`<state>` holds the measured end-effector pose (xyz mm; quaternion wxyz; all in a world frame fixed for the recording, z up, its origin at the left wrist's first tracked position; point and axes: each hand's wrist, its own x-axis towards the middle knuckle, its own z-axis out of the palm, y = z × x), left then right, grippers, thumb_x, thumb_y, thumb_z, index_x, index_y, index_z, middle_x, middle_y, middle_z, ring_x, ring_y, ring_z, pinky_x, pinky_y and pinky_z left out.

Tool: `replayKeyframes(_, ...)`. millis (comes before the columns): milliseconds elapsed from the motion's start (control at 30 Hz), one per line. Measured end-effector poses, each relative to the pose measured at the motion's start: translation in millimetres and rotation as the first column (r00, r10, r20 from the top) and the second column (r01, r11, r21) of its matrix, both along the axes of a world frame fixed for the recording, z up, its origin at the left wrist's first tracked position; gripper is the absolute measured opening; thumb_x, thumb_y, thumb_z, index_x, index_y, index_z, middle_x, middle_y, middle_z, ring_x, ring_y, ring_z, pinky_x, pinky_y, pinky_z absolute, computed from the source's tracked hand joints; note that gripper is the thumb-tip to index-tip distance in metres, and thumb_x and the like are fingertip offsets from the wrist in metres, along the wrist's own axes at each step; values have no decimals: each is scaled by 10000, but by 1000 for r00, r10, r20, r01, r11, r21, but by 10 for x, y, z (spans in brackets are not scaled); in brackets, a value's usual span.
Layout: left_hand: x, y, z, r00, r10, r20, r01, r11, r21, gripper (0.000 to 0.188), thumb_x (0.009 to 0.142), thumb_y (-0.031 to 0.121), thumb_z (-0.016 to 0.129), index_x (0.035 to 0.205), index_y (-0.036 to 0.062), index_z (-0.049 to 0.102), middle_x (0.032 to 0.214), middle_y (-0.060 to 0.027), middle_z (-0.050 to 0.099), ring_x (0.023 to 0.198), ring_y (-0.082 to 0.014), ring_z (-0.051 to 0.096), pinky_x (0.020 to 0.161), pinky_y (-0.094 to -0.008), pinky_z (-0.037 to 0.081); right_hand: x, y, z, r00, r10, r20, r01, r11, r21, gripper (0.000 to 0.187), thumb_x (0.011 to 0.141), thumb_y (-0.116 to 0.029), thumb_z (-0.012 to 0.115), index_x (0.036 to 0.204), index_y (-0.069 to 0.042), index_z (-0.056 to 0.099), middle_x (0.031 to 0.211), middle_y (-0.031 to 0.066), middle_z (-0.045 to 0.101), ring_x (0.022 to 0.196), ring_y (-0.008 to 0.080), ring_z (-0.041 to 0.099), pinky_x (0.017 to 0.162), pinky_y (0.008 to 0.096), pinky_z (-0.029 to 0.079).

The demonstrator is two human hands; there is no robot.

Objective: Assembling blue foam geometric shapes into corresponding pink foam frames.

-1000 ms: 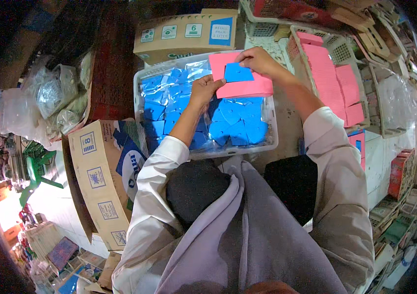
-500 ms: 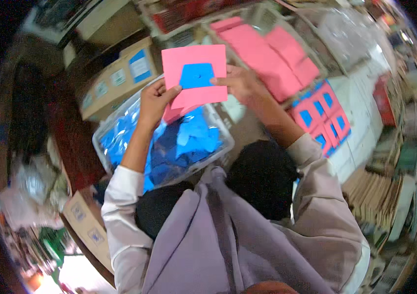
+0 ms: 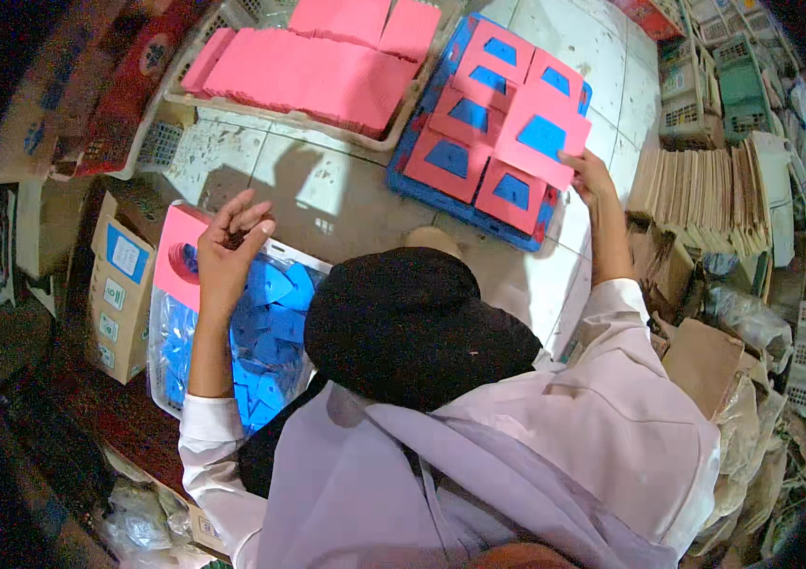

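Observation:
My right hand (image 3: 594, 178) pinches the right edge of a pink card (image 3: 523, 156) with a blue trapezoid piece (image 3: 542, 137) on it. That card lies over or just above several similar pink-and-blue cards (image 3: 443, 180) on a blue tray (image 3: 403, 188); I cannot tell if it touches them. My left hand (image 3: 230, 248) is raised with its fingers loosely curled and apart, holding nothing. It hovers beside a pink sheet or stack (image 3: 180, 228) with a round hole, at the far left of a clear plastic bin. Many blue cut pieces (image 3: 275, 318) fill the bin (image 3: 303, 256).
A crate (image 3: 327, 136) of stacked pink sheets (image 3: 313, 76) stands on the tiled floor (image 3: 223, 147) ahead. Cardboard boxes (image 3: 119, 284) flank the bin on the left. At the right are a row of upright brown sheets (image 3: 706, 194) and plastic baskets (image 3: 744, 95).
The view has swung right. The pink card, held in both hands before, is now over the tray in my right hand alone. My left hand has let go of it.

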<state>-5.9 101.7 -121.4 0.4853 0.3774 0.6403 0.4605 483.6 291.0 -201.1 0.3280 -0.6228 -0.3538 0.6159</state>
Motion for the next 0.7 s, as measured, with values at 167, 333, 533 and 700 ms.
replayKeyframes(167, 20, -75, -133, 1000, -4, 19, 4, 1000, -31, 459, 761, 40, 621, 1183, -1, 446, 1048, -113, 577, 929, -132, 546, 799, -243, 443, 138, -484, -182, 986, 0, 165, 42, 966, -254, 214, 729, -29, 634, 926, -22, 549, 790, 42, 599, 584, 113, 553, 472, 216, 436)
replayKeyframes(333, -134, -201, 0, 995, 72, -73, -74, 997, -25, 443, 773, 71, 616, 1175, -10, 447, 1038, -103, 582, 933, -133, 543, 810, -245, 438, 222, -752, -1058, 994, -90, -59, 66, 943, -325, 173, 726, -80, 644, 855, -68, 529, 716, 29, 571, 539, 99, 510, 448, 180, 400)
replayKeyframes(533, -1085, -450, -20, 823, 517, -235, -465, 851, 244, 271, 801, 124, 591, 1037, 4, 537, 849, -40, 603, 743, -86, 556, 645, -218, 459, 573, -372, -596, 623, 482, 617, -219, 864, -454, 405, 662, -231, 737, 924, 26, 566, 610, 78, 556, 562, 153, 548, 482, 252, 455)
replayKeyframes(700, -1571, -1163, -740, 639, 644, -421, -689, 722, 59, 243, 784, 207, 611, 930, 24, 544, 754, -58, 586, 626, -121, 538, 550, -255, 449, -666, 118, -159, 723, 468, 508, -635, 740, 221, 333, 749, -154, 655, 1004, 12, 519, 730, 60, 582, 605, 103, 530, 481, 215, 412)
